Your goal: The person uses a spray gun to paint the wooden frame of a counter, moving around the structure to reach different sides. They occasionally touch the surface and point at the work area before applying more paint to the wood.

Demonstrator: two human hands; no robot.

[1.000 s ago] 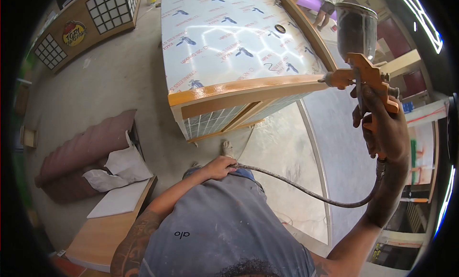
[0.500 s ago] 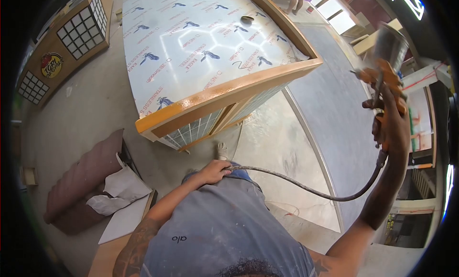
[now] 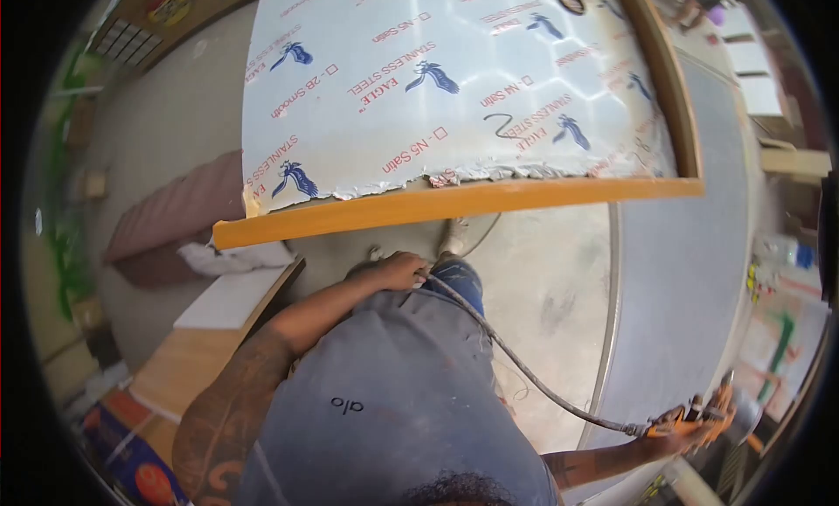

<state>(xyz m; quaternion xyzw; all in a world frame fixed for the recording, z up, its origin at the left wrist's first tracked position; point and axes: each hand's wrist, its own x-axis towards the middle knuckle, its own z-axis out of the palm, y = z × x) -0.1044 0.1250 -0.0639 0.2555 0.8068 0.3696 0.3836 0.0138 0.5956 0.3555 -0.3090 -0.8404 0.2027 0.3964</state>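
Clearly, the right hand is wrapped around the handle of an orange spray gun, its grip firm though finger detail is small and hard to read. That arm reaches low and out to the person's right, with the gun's grey cup on the outer side. The left hand clasps the dark hose in front of the waist, elbow bent; from there the hose sags across to the gun.

A second ago the right arm was raised, with the nozzle near the right end of the tabletop; now the gun has dropped well apart from it. The left hand stays on the hose, and more of the film-covered surface shows close up.

The tabletop's orange front edge runs just beyond the left hand, with torn film along its inner side. Between that edge and the gun lie bare pale floor and a grey strip, giving the right arm open room. A wooden panel stands close beside the left forearm.
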